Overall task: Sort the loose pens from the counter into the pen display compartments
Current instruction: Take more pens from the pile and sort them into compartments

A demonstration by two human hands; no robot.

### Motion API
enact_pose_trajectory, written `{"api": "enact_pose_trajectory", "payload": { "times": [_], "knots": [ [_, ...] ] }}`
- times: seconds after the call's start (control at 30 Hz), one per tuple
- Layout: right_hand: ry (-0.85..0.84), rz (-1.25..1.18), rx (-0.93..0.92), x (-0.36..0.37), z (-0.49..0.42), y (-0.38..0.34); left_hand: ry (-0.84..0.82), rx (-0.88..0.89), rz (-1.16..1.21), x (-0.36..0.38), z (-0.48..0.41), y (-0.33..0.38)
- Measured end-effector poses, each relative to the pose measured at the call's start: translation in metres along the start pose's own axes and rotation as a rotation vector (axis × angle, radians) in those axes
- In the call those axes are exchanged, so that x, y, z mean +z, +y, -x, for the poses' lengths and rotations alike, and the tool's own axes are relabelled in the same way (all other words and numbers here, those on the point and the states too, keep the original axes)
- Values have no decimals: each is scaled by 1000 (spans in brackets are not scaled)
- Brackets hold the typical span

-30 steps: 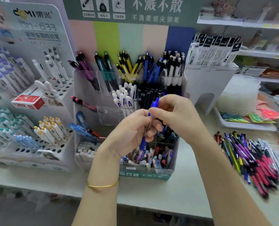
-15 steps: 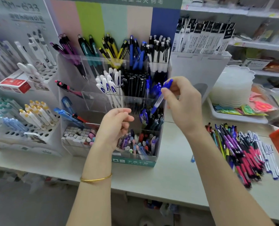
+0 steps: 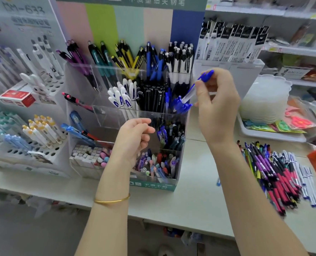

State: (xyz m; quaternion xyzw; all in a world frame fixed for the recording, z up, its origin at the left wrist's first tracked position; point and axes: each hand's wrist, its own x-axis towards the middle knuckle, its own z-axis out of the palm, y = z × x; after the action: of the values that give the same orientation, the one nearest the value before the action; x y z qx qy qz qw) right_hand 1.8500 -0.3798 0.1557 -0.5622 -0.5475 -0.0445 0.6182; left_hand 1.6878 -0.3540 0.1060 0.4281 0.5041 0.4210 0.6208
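Note:
My right hand pinches a blue pen with a clear barrel. The pen slants down-left, its tip among the blue pens in the right compartment of the clear tiered pen display. My left hand hovers in front of the display's lower tiers with fingers loosely curled and holds nothing. A heap of loose pens in pink, purple, blue and white lies on the counter to the right.
A white rack of markers and pens stands at the left. Behind the display is a white holder of packaged refills. A stack of clear plastic lids sits on a tray at the right, with shelves behind.
My left hand let go of the blue pen and dropped lower. My right hand carried the pen up and right, then lowered its tip into the right compartment.

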Motion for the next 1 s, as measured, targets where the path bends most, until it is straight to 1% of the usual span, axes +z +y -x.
{"api": "enact_pose_trajectory", "payload": {
  "times": [0.07, 0.17, 0.27, 0.33, 0.4, 0.53, 0.57, 0.63, 0.67, 0.7, 0.8, 0.87, 1.0],
  "knots": [
    [33, 15, -44, 5, -4, 0, -13, -1, 2, 2, -4, 4],
    [-46, 75, -67, 16, -4, 9, -40, -13, 4, 7, -9, 7],
    [-106, 195, -83, 24, 2, 20, -67, -8, -6, 9, -12, 9],
    [-82, 315, -140, 26, 4, 22, -76, -7, -8, 10, -13, 11],
    [-69, 360, -167, 24, 1, 21, -91, -9, -7, 9, -14, 12],
    [-212, 283, -81, 14, -8, 18, -125, -11, -17, 11, -15, 12],
    [-262, 313, -75, 14, -10, 18, -133, -9, -15, 12, -15, 12],
    [-376, 450, -74, 21, -9, 21, -150, -7, -12, 14, -15, 12],
    [-407, 507, -77, 25, -7, 23, -158, -8, -13, 15, -14, 12],
    [-404, 544, -96, 28, -4, 25, -168, -9, -15, 16, -13, 12],
    [-327, 607, -170, 30, -3, 29, -200, -8, -21, 19, -9, 13],
    [-311, 574, -140, 22, -2, 30, -229, -12, -19, 22, -5, 14],
    [-267, 300, 24, -13, 10, 29, -318, -7, -8, 35, 6, 15]
  ]
}}
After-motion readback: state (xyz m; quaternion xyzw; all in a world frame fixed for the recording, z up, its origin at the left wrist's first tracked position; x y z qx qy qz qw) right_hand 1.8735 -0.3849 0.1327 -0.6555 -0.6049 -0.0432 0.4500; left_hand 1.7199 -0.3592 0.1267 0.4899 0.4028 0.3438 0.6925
